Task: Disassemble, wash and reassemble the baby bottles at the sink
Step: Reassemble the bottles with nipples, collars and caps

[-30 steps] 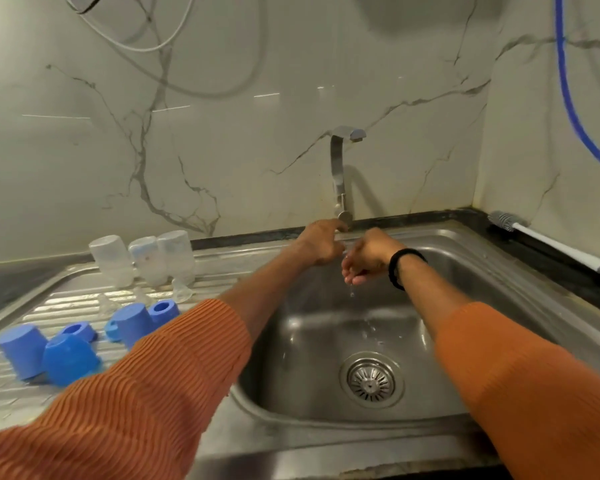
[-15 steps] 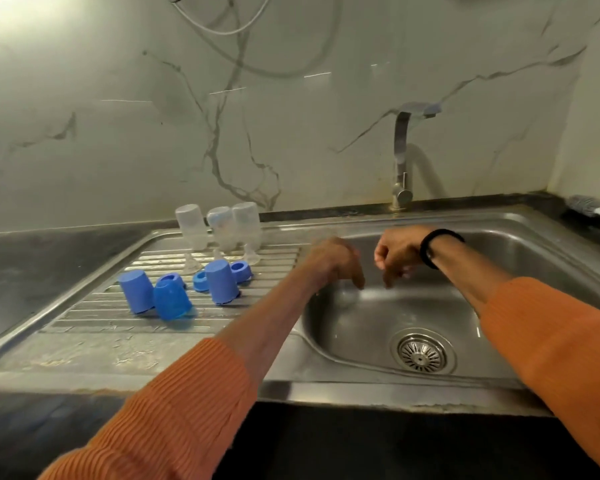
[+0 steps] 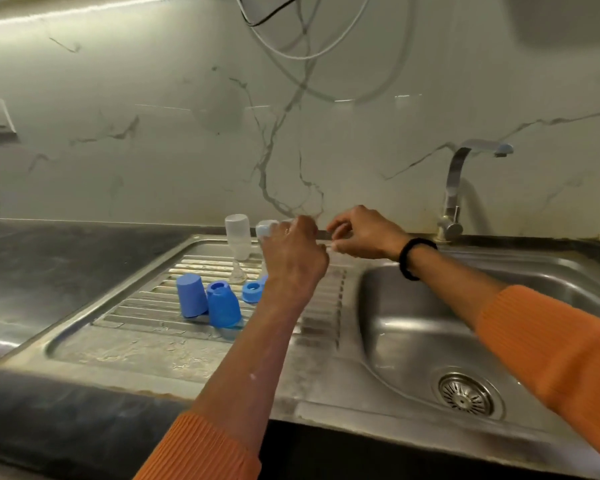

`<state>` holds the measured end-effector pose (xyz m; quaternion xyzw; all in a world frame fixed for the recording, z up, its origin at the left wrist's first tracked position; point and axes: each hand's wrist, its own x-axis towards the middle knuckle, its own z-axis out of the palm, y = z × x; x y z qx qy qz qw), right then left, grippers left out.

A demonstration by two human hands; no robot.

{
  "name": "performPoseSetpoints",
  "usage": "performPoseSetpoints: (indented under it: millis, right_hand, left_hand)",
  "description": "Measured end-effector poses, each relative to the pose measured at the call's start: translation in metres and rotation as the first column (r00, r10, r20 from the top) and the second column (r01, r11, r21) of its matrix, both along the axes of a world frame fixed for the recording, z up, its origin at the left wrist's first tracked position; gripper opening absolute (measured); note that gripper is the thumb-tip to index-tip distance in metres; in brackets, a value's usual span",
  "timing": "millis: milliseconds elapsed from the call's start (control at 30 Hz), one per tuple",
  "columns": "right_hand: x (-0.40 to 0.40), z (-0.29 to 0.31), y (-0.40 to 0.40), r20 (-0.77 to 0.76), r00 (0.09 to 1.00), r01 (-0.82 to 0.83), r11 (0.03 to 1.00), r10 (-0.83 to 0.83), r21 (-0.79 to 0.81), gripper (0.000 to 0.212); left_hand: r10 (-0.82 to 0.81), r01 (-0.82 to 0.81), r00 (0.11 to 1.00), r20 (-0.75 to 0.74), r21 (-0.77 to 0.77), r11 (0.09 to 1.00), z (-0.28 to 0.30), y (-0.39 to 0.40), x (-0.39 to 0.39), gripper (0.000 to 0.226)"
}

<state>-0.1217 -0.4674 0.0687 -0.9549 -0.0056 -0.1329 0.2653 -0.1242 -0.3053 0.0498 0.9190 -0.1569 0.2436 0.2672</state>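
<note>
Washing looks done; reassembly seems next. The left hand (image 3: 293,252) reaches the clear inverted baby bottles (image 3: 238,237) at the steel drainboard's (image 3: 146,344) back edge, grip hidden; the right hand (image 3: 364,233), loosely curled, holds nothing visible.

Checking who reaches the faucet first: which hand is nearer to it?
Right. The right hand hangs over the drainboard's sink-side edge, left of the faucet. The left hand is farther left, over the drainboard near the clear bottles.
</note>
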Motion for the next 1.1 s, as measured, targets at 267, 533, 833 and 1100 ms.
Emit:
performPoseSetpoints:
  millis: [267,533,833,1100]
  right_hand:
    - [0.081,0.006,0.047,0.06,0.998,0.013,1.0,-0.014,0.003,0.061]
    - [0.091,-0.006,0.049,0.132,0.985,0.09,0.981,-0.113,0.173,0.044]
    - [-0.024,0.015,-0.027,0.184,0.959,0.168,0.957,-0.214,0.237,0.073]
    - [-0.12,-0.011,-0.11,-0.054,0.983,0.137,0.509,-0.174,0.85,0.051]
  left_hand:
    - [0.138,-0.133,0.989,-0.057,0.08,0.988,-0.002,0.022,0.016,0.035]
    - [0.133,-0.126,0.988,-0.08,0.092,0.988,0.002,0.026,0.018,0.037]
    - [-0.253,0.278,0.958,0.135,-0.227,0.933,0.003,-0.002,-0.005,0.02]
    - [-0.505,0.505,0.863,0.026,-0.095,0.858,-0.015,-0.06,-0.038,0.02]
